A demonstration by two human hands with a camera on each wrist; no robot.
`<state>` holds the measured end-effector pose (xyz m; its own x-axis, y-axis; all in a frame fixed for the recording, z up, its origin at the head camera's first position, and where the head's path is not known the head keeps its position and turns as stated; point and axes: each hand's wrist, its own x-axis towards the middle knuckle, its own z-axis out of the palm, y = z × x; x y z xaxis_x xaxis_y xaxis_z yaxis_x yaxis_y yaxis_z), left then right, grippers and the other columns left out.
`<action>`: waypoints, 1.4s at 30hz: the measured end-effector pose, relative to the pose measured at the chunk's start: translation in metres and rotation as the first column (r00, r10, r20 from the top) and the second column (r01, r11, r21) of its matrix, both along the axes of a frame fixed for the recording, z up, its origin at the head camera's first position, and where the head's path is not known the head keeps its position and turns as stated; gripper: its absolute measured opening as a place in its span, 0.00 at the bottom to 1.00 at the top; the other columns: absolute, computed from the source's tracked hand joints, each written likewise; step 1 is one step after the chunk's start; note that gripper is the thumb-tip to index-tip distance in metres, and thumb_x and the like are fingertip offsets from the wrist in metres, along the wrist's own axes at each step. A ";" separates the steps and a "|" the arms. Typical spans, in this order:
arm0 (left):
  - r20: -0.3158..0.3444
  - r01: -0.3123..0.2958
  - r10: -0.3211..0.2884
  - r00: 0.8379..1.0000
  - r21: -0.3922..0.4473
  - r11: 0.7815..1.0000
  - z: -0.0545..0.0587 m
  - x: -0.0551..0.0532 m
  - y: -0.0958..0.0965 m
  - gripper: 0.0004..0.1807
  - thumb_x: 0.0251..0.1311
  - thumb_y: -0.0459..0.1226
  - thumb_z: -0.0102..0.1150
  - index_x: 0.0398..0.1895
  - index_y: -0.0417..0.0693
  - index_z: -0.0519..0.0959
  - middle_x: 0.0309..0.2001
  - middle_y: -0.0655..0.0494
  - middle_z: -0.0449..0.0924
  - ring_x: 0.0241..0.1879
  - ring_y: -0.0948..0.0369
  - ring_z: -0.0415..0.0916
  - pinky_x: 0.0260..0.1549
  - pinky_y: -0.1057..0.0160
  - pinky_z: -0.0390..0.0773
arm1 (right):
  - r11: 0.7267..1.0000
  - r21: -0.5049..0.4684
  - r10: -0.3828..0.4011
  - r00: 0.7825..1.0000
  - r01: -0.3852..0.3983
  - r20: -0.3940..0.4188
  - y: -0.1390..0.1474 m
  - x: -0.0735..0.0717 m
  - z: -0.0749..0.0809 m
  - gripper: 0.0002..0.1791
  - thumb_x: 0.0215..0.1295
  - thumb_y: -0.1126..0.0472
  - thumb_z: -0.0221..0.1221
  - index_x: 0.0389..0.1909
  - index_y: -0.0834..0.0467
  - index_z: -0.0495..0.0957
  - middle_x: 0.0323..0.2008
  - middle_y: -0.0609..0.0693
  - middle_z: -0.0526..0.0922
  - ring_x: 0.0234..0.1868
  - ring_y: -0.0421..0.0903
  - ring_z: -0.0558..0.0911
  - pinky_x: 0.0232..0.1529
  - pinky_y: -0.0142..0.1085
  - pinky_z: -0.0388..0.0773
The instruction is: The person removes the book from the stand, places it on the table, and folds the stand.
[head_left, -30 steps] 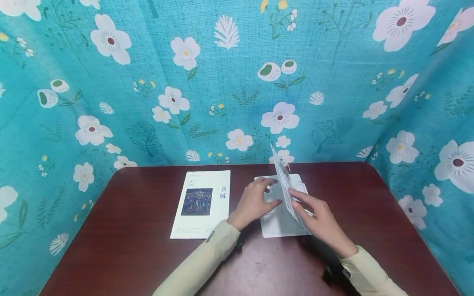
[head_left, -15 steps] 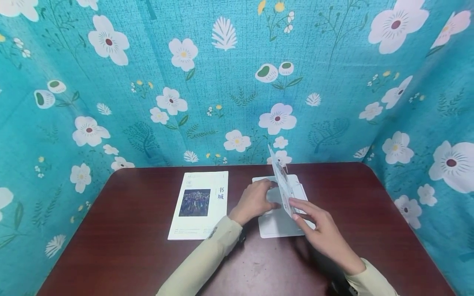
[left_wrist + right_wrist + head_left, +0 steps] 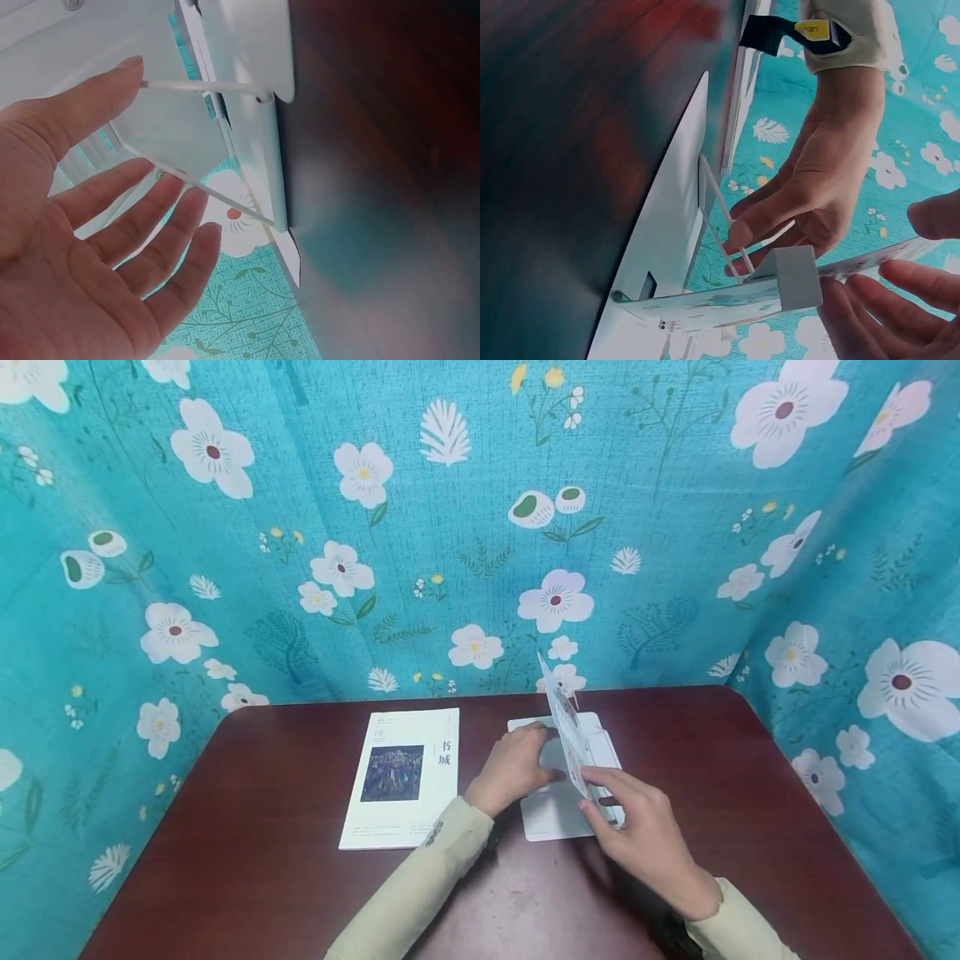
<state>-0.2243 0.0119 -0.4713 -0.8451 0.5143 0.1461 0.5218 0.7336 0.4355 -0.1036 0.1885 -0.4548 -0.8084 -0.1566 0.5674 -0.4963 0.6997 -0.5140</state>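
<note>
A white folding book stand point(image 3: 562, 714) has its printed panel tilted up from a pale base plate point(image 3: 551, 820) lying on the table. My left hand point(image 3: 512, 768) reaches in behind the panel. In the left wrist view, its thumb and fingers close around a thin white wire support leg point(image 3: 199, 87) that runs between base and panel. At the panel's near edge is my right hand point(image 3: 641, 827), thumb on one face and fingers on the other, pinching it. A folded lip point(image 3: 798, 276) sticks out from the panel beside those fingers in the right wrist view.
To the left lies a white magazine point(image 3: 441, 797) with a dark cover picture, partly under the left sleeve point(image 3: 420, 868). The dark red table point(image 3: 247, 827) ends at a teal floral curtain point(image 3: 420, 552) behind and at the sides.
My left hand has moved slightly farther in behind the panel, its fingers drawn in toward the stand. My right hand has shifted a little lower along the panel's edge. The head view has shifted slightly.
</note>
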 end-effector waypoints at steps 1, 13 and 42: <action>0.001 0.003 -0.003 1.000 -0.005 1.000 -0.001 0.000 0.000 0.34 0.50 0.46 0.81 0.61 0.46 0.83 0.50 0.52 0.88 0.41 0.58 0.86 0.39 0.59 0.88 | 1.000 0.004 -0.006 1.000 0.006 -0.010 0.000 0.000 -0.001 0.22 0.54 0.71 0.73 0.52 0.60 0.85 0.47 0.55 0.90 0.39 0.48 0.91 0.33 0.36 0.90; -0.066 0.066 -0.071 0.995 -0.069 0.995 -0.008 -0.002 0.002 0.34 0.53 0.45 0.79 0.64 0.48 0.82 0.60 0.53 0.85 0.56 0.56 0.85 0.58 0.60 0.85 | 1.000 -0.014 -0.025 0.999 0.026 0.030 0.006 -0.004 0.001 0.20 0.54 0.71 0.71 0.50 0.60 0.85 0.45 0.54 0.91 0.41 0.49 0.92 0.31 0.25 0.86; 0.025 0.102 -0.100 0.995 -0.331 0.938 -0.011 -0.002 -0.001 0.26 0.59 0.47 0.75 0.60 0.53 0.84 0.60 0.54 0.82 0.56 0.56 0.79 0.58 0.62 0.83 | 0.989 -0.100 -0.101 0.994 0.105 0.038 0.023 -0.009 0.010 0.19 0.48 0.76 0.65 0.44 0.65 0.87 0.39 0.60 0.92 0.32 0.33 0.86 0.29 0.16 0.81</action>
<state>-0.2263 0.0110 -0.4821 -0.7866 0.6152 -0.0534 0.5983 0.7806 0.1809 -0.1124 0.2116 -0.4446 -0.8359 -0.0142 0.5487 -0.4059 0.6890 -0.6004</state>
